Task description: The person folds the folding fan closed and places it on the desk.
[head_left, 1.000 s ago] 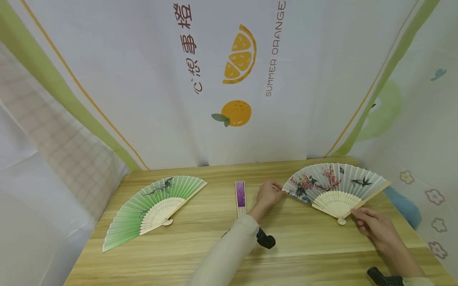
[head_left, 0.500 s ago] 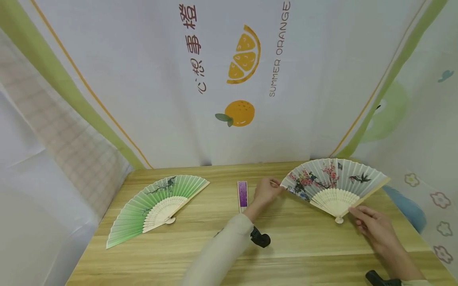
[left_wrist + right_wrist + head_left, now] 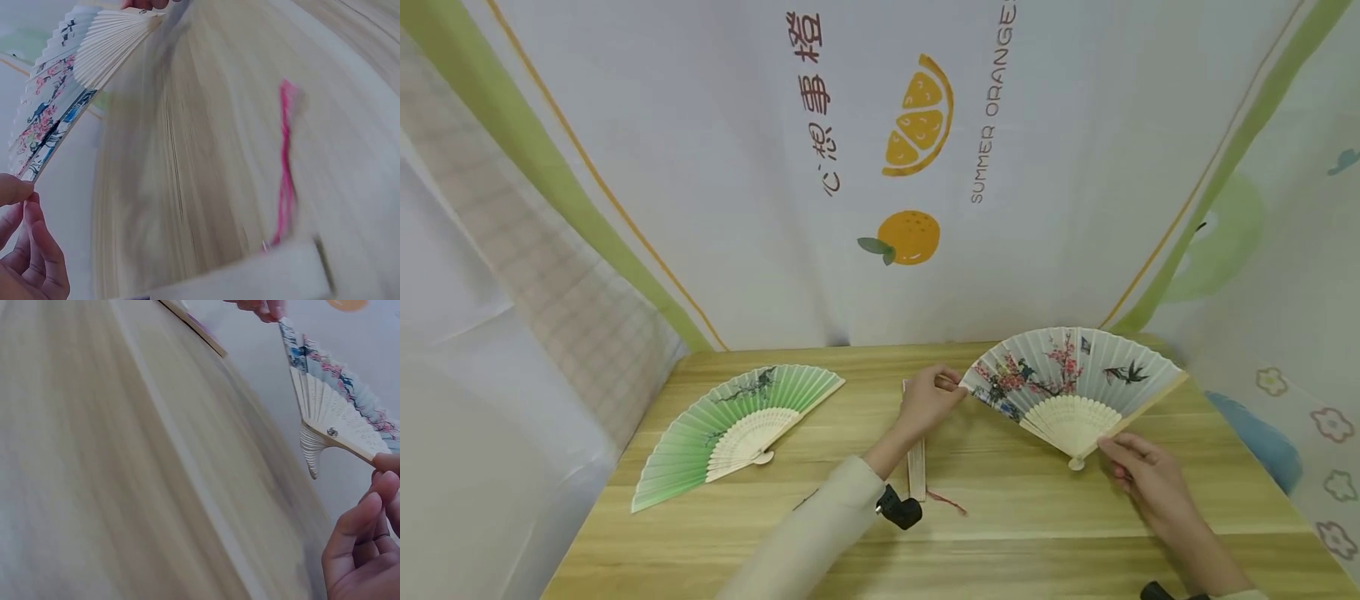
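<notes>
Blossom-print folding fan (image 3: 1067,371) is spread over the right side of the tabletop (image 3: 992,550); left hand (image 3: 927,400) pinches one edge, right hand (image 3: 1150,479) the other, both grips closed; I'd move them together, sparing the pleats (image 3: 1122,354).

Left fan (image 3: 741,429) and middle fan (image 3: 917,475) on the table (image 3: 1015,542), cloth (image 3: 760,208) behind, third fan (image 3: 1072,392) to their right

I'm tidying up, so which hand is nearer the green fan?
Left. The left hand is right of the green fan, pinching the white fan; the right hand is farther right, pinching the same fan.
</notes>
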{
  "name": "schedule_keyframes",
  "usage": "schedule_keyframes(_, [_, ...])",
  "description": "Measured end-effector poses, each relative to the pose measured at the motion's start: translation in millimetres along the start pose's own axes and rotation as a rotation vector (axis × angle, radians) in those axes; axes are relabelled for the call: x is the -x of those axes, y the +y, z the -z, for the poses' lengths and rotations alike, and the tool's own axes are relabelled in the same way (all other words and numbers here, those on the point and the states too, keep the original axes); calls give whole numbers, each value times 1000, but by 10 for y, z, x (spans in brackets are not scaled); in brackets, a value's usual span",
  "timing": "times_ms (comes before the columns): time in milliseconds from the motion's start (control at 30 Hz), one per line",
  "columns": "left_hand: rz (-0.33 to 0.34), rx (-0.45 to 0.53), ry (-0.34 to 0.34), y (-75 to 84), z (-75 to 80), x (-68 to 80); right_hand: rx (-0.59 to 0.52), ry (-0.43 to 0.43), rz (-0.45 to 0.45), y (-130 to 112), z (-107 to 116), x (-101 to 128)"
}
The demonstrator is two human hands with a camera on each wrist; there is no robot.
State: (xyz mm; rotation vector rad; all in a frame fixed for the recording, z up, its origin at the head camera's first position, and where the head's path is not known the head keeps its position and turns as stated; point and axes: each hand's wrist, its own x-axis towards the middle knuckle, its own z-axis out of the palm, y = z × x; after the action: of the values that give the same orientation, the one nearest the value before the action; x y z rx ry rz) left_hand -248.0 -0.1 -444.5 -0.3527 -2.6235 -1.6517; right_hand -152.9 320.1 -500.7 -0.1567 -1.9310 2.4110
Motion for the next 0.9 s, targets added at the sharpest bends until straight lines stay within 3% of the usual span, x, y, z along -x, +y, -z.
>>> schedule_keyframes(400, [-81,21,26,-267,457,152,64,-13,-22,123,-430,4])
schedule_keyframes(633, [-58,42,39,-284,711,213,87,-20,-8,193,-687,-21])
schedule_keyframes(900, [-66,42,113,-368,917,299,53,-39,0,243,-895,-95])
